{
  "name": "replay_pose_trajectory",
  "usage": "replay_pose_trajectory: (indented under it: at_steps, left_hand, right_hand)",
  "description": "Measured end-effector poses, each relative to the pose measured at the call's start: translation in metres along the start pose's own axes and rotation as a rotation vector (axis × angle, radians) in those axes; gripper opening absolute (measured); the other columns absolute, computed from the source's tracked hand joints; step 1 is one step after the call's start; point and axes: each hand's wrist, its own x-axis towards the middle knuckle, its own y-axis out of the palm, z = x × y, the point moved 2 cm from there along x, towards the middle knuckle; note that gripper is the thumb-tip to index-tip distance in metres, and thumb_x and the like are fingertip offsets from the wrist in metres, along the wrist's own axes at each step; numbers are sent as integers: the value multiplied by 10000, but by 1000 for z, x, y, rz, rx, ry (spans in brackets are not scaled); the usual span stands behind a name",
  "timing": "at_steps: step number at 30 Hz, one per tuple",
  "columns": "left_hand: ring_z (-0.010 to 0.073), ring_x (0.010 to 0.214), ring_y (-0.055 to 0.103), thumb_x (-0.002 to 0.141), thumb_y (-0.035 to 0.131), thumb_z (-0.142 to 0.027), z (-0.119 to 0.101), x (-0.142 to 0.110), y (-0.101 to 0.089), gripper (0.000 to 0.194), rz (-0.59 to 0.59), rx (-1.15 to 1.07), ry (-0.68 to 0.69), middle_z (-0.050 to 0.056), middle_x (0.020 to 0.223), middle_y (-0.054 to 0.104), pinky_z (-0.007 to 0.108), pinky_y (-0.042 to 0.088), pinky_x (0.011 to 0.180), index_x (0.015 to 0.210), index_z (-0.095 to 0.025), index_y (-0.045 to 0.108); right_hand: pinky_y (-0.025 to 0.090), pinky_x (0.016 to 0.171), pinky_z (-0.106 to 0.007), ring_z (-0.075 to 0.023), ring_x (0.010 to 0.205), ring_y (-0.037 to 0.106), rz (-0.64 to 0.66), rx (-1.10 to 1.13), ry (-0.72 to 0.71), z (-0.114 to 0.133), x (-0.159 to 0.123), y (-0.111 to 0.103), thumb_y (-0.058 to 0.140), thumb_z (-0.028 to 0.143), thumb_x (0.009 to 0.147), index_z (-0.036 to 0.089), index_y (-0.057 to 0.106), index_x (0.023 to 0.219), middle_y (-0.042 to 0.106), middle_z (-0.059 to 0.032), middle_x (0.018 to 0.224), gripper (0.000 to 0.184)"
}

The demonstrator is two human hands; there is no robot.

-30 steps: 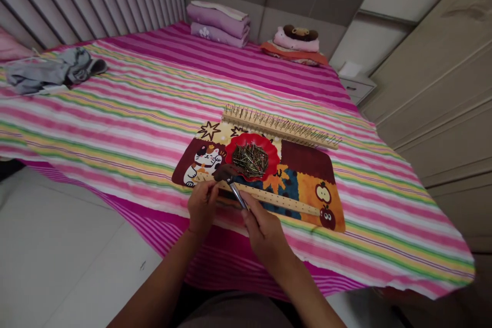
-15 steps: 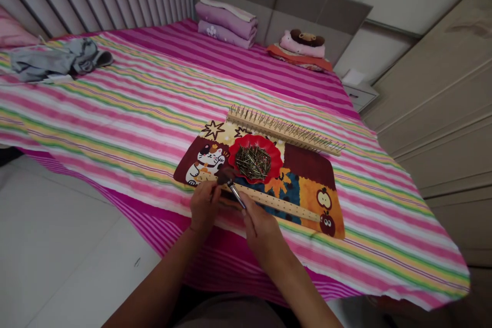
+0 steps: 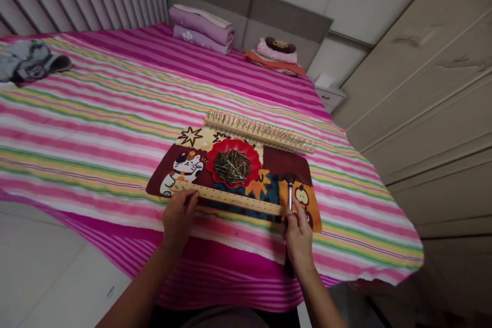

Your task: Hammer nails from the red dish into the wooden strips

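My left hand [image 3: 177, 218] is closed on the left end of a long wooden strip [image 3: 234, 198] with rows of small dark holes. A few nails seem to stand at that end, too small to make out clearly. In my right hand [image 3: 299, 238] is a hammer [image 3: 290, 197], its dark head up and its dark handle hanging below the fist. That hand is beside the strip's right end; whether its fingers also touch the wood I cannot tell. Just beyond the strip sits a red scalloped bowl [image 3: 255, 160] full of brassy nails [image 3: 232, 166].
Behind the bowl lies a second wooden strip [image 3: 261, 136] bristling with nails. A patterned mat [image 3: 284, 164] is under these things, on a striped bedspread [image 3: 115, 128]. Grey clothing [image 3: 33, 61] lies at the left; folded purple bedding [image 3: 203, 31] is by the headboard.
My right hand has carried the hammer rightward, from near my left hand to the strip's right end, and the hammer now points more upright. My left hand stays at the left end. The view has shifted.
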Motion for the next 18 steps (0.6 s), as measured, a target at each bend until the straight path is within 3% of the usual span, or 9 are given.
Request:
replay_pose_trajectory:
  at_steps: [3,6,8,13,18]
  left_hand:
    - [149,775,611,847,558,-351,-5,-1,-11,166,-16,21,-23,16,817,658,253,467,704,871,-200,623]
    - [147,753,595,854,544,-347,-22,4,-20,159,-14,57,34,16,806,642,257,459,702,860,-202,609]
    - [158,764,587,866,516,-345,-38,16,-18,173,53,84,105,25,817,644,272,454,716,870,-203,614]
    - [223,875,590,862,464,-277,-74,71,22,235,301,292,184,84,877,670,339,432,824,897,-169,669]
    - [296,965,574,876,416,-310,-88,104,69,330,513,623,62,138,987,660,401,408,797,923,-165,708]
  right_hand:
    - [353,408,-209,-85,444,411,-39,106,154,-9,6,-3,533,420,799,175,520,1332,519,47,622,586]
    - [336,401,-206,-85,446,404,-35,155,187,-9,5,-2,553,432,776,179,522,1324,521,44,628,605]
    - [328,398,-205,-84,445,400,-34,170,192,-9,4,-1,558,431,772,181,532,1313,521,41,625,596]
    - [298,381,-205,-81,430,384,-28,211,206,-13,6,-1,545,432,787,189,512,1335,519,42,619,600]
    - [309,394,-214,-81,428,367,-5,208,202,-14,6,-2,546,429,793,186,495,1347,530,41,633,608]
